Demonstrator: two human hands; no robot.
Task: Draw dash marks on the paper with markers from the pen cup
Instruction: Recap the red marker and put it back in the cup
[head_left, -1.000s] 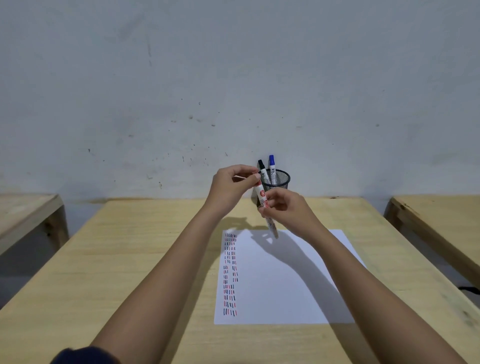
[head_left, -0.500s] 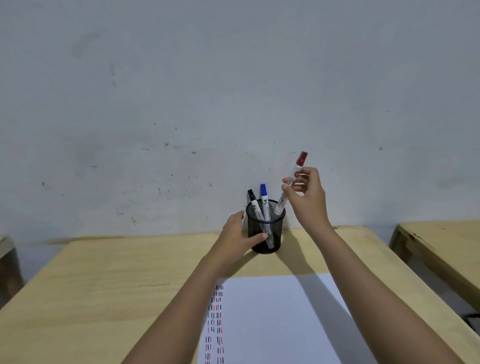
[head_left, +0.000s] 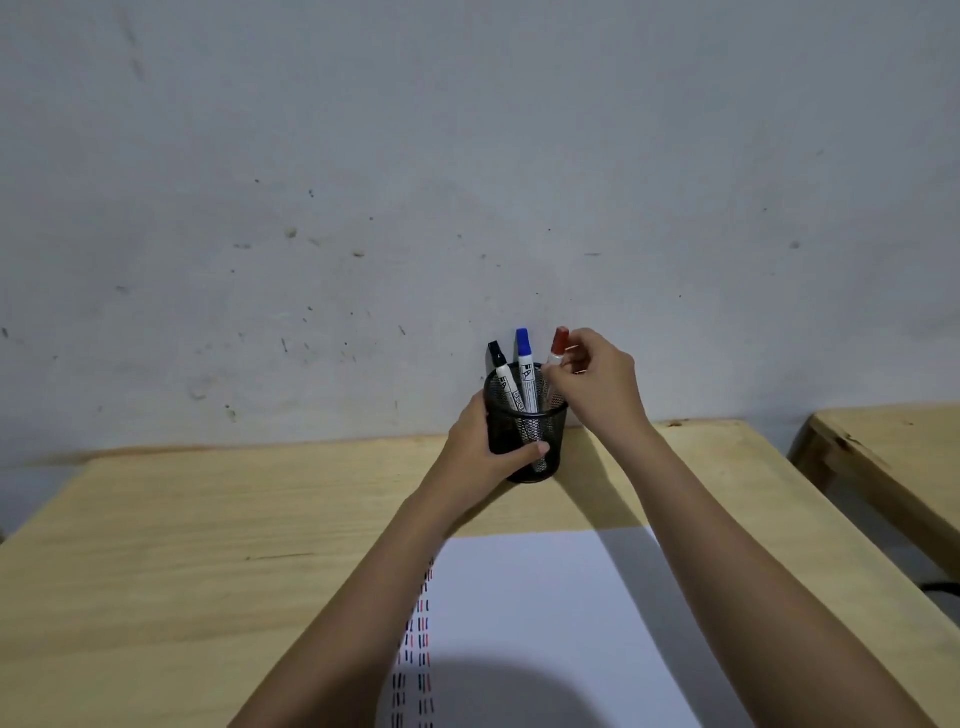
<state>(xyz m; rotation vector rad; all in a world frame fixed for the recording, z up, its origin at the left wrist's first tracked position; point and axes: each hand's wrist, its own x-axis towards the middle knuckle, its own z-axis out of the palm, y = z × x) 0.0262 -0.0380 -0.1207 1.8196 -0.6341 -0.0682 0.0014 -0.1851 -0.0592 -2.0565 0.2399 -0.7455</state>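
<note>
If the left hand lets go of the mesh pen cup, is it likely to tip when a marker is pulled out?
Possibly. The pen cup is thin wire mesh, so probably light. Three markers lean above its rim, raising its weight. The left hand gripping it suggests it needs steadying.

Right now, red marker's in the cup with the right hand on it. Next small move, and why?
Probably let go of the red marker and pinch the blue marker or black marker instead. The red one stands capped inside the pen cup with the right hand at its top, the left hand steadies the cup, and the paper is mostly blank.
</note>
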